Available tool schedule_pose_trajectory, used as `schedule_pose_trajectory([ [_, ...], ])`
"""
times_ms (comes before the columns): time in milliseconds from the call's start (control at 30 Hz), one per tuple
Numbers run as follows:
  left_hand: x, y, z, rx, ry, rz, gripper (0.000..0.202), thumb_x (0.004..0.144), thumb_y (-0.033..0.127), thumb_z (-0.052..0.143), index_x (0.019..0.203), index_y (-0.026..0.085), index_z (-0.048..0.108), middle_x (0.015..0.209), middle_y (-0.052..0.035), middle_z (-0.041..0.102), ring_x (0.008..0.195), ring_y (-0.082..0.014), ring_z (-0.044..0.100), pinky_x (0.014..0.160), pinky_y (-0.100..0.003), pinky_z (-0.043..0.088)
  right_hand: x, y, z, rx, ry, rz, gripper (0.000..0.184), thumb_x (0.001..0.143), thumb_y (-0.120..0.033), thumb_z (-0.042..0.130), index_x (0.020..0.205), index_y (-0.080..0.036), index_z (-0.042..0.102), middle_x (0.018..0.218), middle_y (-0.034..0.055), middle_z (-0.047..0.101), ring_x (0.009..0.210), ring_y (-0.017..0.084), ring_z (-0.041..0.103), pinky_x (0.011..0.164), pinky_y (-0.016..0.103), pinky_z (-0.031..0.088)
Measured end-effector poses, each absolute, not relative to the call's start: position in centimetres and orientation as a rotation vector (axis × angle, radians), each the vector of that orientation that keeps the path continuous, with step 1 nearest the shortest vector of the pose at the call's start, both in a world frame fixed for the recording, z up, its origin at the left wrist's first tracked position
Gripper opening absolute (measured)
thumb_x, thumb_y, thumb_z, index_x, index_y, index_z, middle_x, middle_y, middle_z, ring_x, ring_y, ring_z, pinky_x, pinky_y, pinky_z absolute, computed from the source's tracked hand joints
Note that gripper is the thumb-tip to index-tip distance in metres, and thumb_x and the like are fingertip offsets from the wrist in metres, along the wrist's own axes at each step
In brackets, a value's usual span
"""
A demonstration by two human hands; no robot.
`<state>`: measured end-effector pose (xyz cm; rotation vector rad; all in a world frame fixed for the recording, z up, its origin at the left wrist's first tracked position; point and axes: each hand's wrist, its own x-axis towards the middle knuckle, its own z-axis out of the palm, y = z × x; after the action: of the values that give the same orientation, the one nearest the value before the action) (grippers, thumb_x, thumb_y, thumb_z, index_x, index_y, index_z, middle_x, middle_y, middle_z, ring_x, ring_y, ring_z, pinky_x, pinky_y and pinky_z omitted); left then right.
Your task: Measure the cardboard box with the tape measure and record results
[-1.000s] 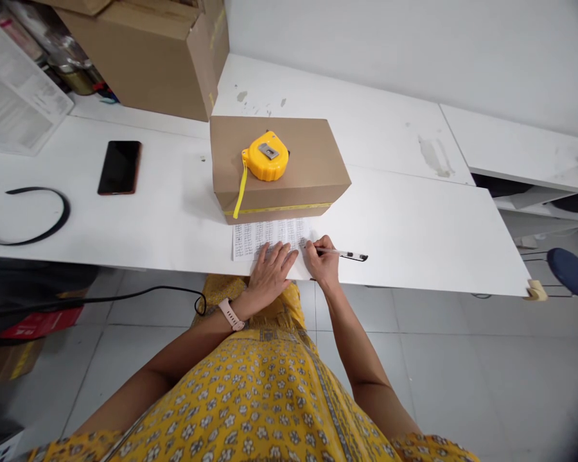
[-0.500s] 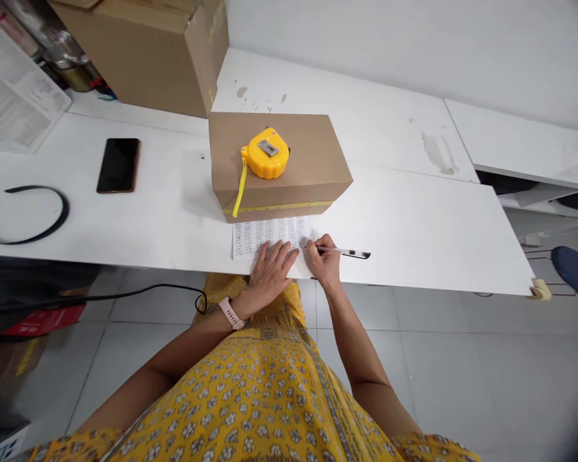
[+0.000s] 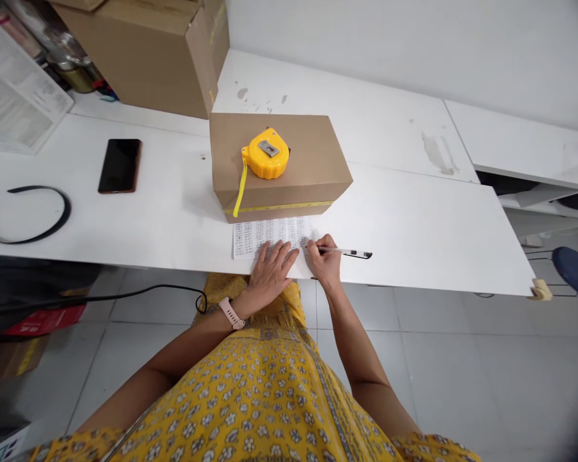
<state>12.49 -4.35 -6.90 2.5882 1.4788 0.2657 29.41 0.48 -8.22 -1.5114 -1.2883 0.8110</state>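
Bench [image 3: 414,231]: white and wide, it is running under both hands and on past the fingers to a plain white wall; grey floor tiles are showing below its near edge.
Big carton [image 3: 149,51]: brown cardboard, it is sitting far beyond the left fingers, at the back left of the bench.
Small box [image 3: 313,160]: brown and closed, it is standing just beyond the fingertips of both hands, with a yellow strip running along its near lower edge.
Sheet [image 3: 270,232]: white and filled with rows of writing too small to read, it is lying flat under the fingers, its far edge meeting the small box.
Left hand [image 3: 270,273]: it is lying palm down on the sheet, fingers released and spread, pressing the paper flat.
Right hand [image 3: 325,263]: it is resting just right of the left fingers, its own fingers clenched around the pen.
Black strap [image 3: 38,224]: it is curving on the bench, well to the left of the left fingers.
Phone [image 3: 120,165]: dark, it is lying screen up, left of and beyond the left fingers.
Tape measure [image 3: 266,154]: yellow, it is sitting on top of the small box beyond the fingers, its loop hanging down the near face.
Pen [image 3: 347,253]: its tip is touching the sheet's right edge at the right fingers, and its barrel is pointing out to the right.
Watch [image 3: 231,314]: pink, it is circling the left wrist, behind the fingers.
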Motion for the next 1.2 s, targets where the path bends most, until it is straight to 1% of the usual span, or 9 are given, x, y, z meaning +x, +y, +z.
schedule_pose_trajectory([
  [167, 12.4, -4.4, -6.7, 2.599, 1.486, 0.243, 0.066, 0.090, 0.025, 0.066, 0.151, 0.012, 0.044, 0.157, -0.0185, 0.044, 0.147, -0.0354, 0.037, 0.125, -0.058, 0.023, 29.4, 0.4, -8.0, -1.511, -1.270, 0.819, 0.031, 0.083, -0.039, 0.064, 0.066, -0.024, 0.042, 0.055, -0.0070, 0.043, 0.056, 0.012, 0.040, 0.057, 0.028, 0.034],
  [267, 12.4, -4.3, -6.7, 2.603, 1.481, 0.251, 0.066, 0.090, 0.025, 0.065, 0.151, 0.012, 0.044, 0.156, -0.0185, 0.044, 0.147, -0.0353, 0.036, 0.124, -0.057, 0.022, 29.9, 0.3, -7.4, -1.493, -1.217, 0.861, 0.032, 0.084, -0.041, 0.065, 0.067, -0.023, 0.044, 0.061, -0.0056, 0.046, 0.060, 0.012, 0.043, 0.059, 0.028, 0.036],
  [367, 12.6, -4.3, -6.7, 2.593, 1.487, 0.254, 0.067, 0.089, 0.024, 0.066, 0.152, 0.017, 0.044, 0.155, -0.0178, 0.045, 0.146, -0.0361, 0.038, 0.123, -0.058, 0.023, 30.6, 0.3, -7.0, -1.414, -1.207, 0.958, 0.030, 0.085, -0.047, 0.068, 0.080, -0.023, 0.051, 0.072, -0.0037, 0.054, 0.066, 0.013, 0.049, 0.064, 0.029, 0.041],
  [433, 12.9, -4.3, -6.7, 2.585, 1.509, 0.249, 0.071, 0.087, 0.022, 0.069, 0.153, 0.022, 0.044, 0.155, -0.0173, 0.045, 0.144, -0.0369, 0.039, 0.122, -0.059, 0.024, 31.0, 0.3, -7.0, -1.370, -1.227, 1.017, 0.032, 0.083, -0.049, 0.072, 0.087, -0.023, 0.053, 0.077, -0.0030, 0.057, 0.068, 0.013, 0.052, 0.066, 0.029, 0.043],
  [500, 13.2, -4.2, -6.6, 2.583, 1.537, 0.242, 0.074, 0.084, 0.020, 0.072, 0.153, 0.025, 0.044, 0.154, -0.0172, 0.045, 0.142, -0.0375, 0.041, 0.120, -0.060, 0.024, 31.3, 0.3, -7.1, -1.387, -1.259, 1.008, 0.033, 0.083, -0.050, 0.072, 0.085, -0.023, 0.052, 0.072, -0.0037, 0.056, 0.065, 0.013, 0.051, 0.064, 0.029, 0.042],
  [600, 13.6, -4.1, -6.4, 2.590, 1.553, 0.228, 0.075, 0.083, 0.020, 0.073, 0.153, 0.026, 0.045, 0.151, -0.0179, 0.046, 0.140, -0.0379, 0.042, 0.119, -0.060, 0.025, 31.2, 0.6, -7.3, -1.435, -1.322, 0.890, 0.033, 0.088, -0.049, 0.065, 0.076, -0.024, 0.047, 0.061, -0.0056, 0.047, 0.059, 0.012, 0.043, 0.058, 0.028, 0.036],
  [767, 13.6, -4.0, -6.1, 2.587, 1.552, 0.203, 0.074, 0.084, 0.022, 0.072, 0.153, 0.026, 0.046, 0.150, -0.0189, 0.045, 0.139, -0.0384, 0.042, 0.118, -0.061, 0.026, 30.4, 0.9, -6.7, -1.384, -1.417, 0.874, 0.030, 0.087, -0.038, 0.061, 0.070, -0.025, 0.041, 0.059, -0.0065, 0.039, 0.056, 0.012, 0.038, 0.055, 0.027, 0.032],
  [933, 13.6, -4.0, -6.1, 2.593, 1.550, 0.193, 0.075, 0.085, 0.023, 0.072, 0.154, 0.026, 0.044, 0.151, -0.0189, 0.045, 0.139, -0.0387, 0.041, 0.118, -0.060, 0.025, 30.4, 0.8, -6.7, -1.383, -1.422, 0.873, 0.025, 0.088, -0.035, 0.058, 0.071, -0.025, 0.042, 0.059, -0.0066, 0.040, 0.056, 0.012, 0.038, 0.055, 0.027, 0.032],
  [1200, 13.5, -4.1, -6.1, 2.608, 1.545, 0.195, 0.078, 0.085, 0.025, 0.073, 0.156, 0.026, 0.042, 0.152, -0.0186, 0.044, 0.140, -0.0381, 0.041, 0.118, -0.060, 0.024, 30.5, 1.2, -7.3, -1.407, -1.447, 0.893, 0.025, 0.086, -0.030, 0.059, 0.070, -0.025, 0.041, 0.057, -0.0076, 0.039, 0.054, 0.011, 0.038, 0.054, 0.027, 0.031],
])
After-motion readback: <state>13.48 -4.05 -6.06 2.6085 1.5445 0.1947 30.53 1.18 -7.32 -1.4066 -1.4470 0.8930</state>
